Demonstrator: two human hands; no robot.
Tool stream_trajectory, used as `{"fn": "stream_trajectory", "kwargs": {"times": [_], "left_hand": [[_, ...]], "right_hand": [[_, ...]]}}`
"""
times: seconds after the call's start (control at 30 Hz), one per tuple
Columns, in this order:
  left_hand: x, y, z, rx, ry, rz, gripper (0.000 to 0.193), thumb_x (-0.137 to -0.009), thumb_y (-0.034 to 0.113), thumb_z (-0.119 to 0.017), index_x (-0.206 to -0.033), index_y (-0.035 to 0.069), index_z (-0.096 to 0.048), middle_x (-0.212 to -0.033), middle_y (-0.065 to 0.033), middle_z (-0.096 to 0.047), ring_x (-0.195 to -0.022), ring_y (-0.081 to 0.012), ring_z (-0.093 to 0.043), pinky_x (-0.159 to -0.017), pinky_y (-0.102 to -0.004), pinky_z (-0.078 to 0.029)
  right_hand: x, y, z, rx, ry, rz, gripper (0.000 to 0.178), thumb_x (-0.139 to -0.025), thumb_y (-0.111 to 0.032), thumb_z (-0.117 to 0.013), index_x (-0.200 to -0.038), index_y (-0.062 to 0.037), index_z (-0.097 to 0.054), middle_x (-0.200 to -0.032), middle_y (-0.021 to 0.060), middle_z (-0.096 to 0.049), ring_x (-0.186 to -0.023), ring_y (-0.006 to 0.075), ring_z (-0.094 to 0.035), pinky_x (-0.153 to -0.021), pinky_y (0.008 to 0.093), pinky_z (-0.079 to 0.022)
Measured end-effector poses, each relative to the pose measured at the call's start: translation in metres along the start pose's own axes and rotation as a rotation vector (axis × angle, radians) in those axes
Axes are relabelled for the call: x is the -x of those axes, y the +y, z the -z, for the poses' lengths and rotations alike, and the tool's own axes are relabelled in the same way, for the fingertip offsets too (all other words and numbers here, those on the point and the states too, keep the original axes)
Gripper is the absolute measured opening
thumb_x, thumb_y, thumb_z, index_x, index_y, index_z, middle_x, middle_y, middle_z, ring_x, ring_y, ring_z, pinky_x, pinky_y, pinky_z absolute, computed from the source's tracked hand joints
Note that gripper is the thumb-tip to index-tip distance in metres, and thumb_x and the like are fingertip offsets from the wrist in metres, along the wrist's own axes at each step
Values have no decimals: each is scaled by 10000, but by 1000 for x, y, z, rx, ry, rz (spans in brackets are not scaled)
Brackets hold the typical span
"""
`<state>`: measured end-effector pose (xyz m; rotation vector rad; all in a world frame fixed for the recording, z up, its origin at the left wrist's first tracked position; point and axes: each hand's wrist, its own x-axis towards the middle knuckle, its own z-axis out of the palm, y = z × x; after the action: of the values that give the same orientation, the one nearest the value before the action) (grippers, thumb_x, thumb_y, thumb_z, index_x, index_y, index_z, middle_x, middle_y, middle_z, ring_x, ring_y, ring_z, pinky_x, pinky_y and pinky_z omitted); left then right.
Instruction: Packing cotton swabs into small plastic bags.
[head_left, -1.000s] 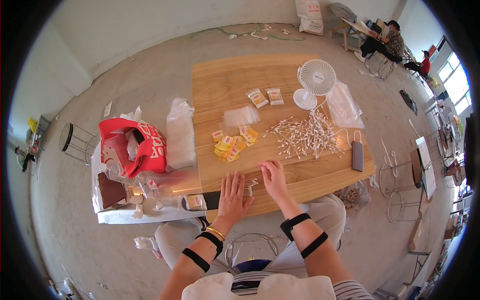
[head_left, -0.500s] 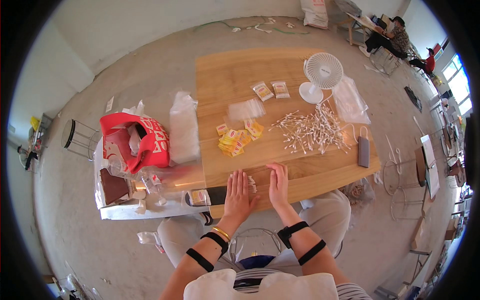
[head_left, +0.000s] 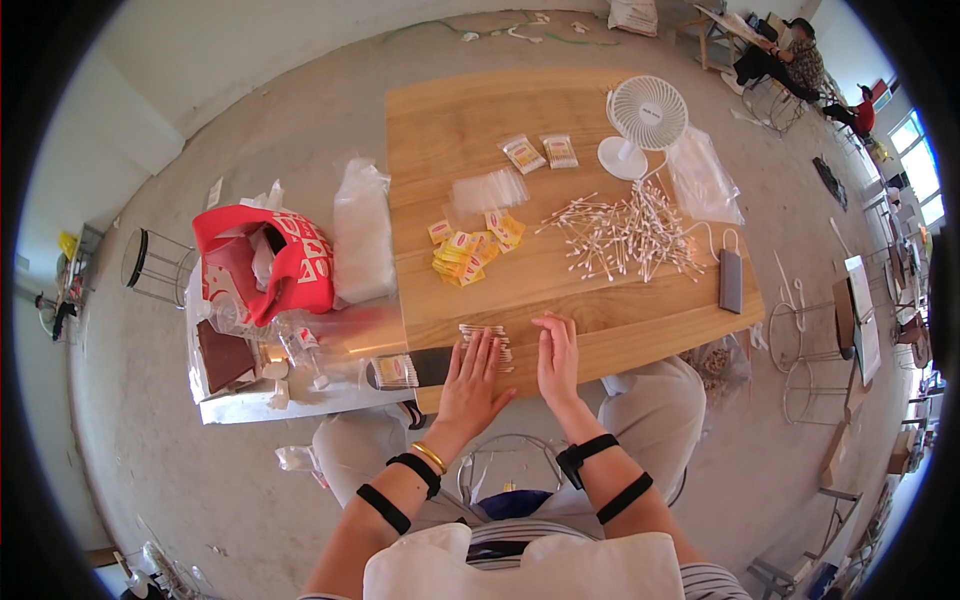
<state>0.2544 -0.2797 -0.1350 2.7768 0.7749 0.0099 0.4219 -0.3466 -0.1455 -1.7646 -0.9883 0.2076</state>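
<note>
Left hand (head_left: 472, 388) lay flat over swabs (head_left: 504, 352), right hand (head_left: 557, 362) loosely open: a nudge risked spilling them past the near edge of the tabletop (head_left: 450, 112)!

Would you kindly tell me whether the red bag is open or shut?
Open: the red bag gapes at its mouth, where pale contents show inside.

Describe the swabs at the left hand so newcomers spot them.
Find the wooden table, then its near edge, where the left hand lies flat. The small bunch of cotton swabs shows partly beneath it. Unlike the tangled swab heap near the white fan, these lie roughly side by side.
</note>
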Motion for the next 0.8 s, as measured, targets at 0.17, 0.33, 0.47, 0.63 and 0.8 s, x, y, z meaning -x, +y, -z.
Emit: {"fn": "stream_trajectory", "kwargs": {"times": [0.17,0.33,0.47,0.63,0.8], "left_hand": [[1,-3,5,-13,-9,-53,911,-955,559,-526,-1562,-49,-224,-1656,-209,-171,-1551,-330,-126,-1245,-531,-75],[-18,-7,8,-149,9,8,911,-968,596,-470,-1570,-40,-218,-1659,-190,-182,-1551,-310,-135,-1244,-530,-69],[-26,-6,3,-84,29,59,921,-970,588,-476,-1570,-50,-190,-1655,-181,-194,-1552,-289,-140,-1249,-530,-49],[-27,3,5,-26,13,120,909,-969,564,-499,-1562,-56,-197,-1634,-183,-234,-1545,-286,-164,-1249,-529,-90],[-15,-3,11,50,66,118,901,-970,539,-516,-1561,-60,-194,-1631,-204,-226,-1543,-314,-163,-1246,-524,-117]], "right_hand": [[0,-1,1,-1,-9,-9,197,-996,-46,-479,-1136,-40,-617,-1183,204,-586,-1148,382,-564,-974,420,-459],[-1,-4,2,3,-25,0,195,-996,-49,-480,-1134,-37,-618,-1184,204,-587,-1158,380,-563,-985,417,-457],[-1,-2,2,-6,-19,-1,193,-992,-50,-488,-1130,-40,-623,-1171,201,-590,-1145,379,-564,-978,417,-455],[-6,-3,0,43,-77,-54,152,-930,-70,-588,-1059,-80,-667,-1090,155,-609,-1067,360,-575,-925,436,-459],[-38,-4,-7,250,-266,158,106,-817,-110,-709,-922,-114,-698,-981,56,-628,-988,312,-572,-839,449,-447]]}}
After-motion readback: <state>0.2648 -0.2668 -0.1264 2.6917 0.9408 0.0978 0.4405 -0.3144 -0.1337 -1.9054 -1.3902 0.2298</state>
